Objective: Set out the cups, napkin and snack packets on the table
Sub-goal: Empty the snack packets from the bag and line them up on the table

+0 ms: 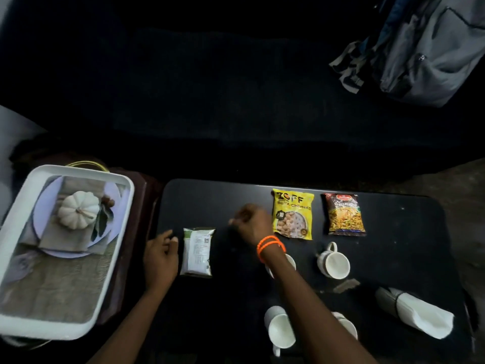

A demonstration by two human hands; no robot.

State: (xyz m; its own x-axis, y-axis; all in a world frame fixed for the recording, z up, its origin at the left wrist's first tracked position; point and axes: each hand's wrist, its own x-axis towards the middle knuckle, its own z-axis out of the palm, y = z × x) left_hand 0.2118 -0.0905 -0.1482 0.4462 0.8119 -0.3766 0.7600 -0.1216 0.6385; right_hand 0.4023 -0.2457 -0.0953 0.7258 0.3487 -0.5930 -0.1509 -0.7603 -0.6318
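On the black table (pixel 393 219) lie three snack packets: a white and green packet (pixel 197 252) at the left, a yellow packet (pixel 293 214) and a dark red packet (pixel 344 215) at the back. My left hand (pixel 160 258) rests just left of the white packet, fingers apart, fingertips at its edge. Blurred, my right hand (pixel 252 223) hovers between the white and yellow packets with fingers curled and nothing seen in them. A white cup (pixel 333 262) stands right of my wrist, another cup (pixel 290 260) peeks from under it. Two more cups (pixel 279 329) (pixel 347 325) sit near the front. A white napkin (pixel 425 319) sticks out of a grey tumbler (pixel 385 298) on its side.
A white-rimmed tray (pixel 15 227) with a printed pumpkin picture sits on a dark stand left of the table. A grey backpack (pixel 425 48) lies at the far upper right. The floor beyond the table is dark.
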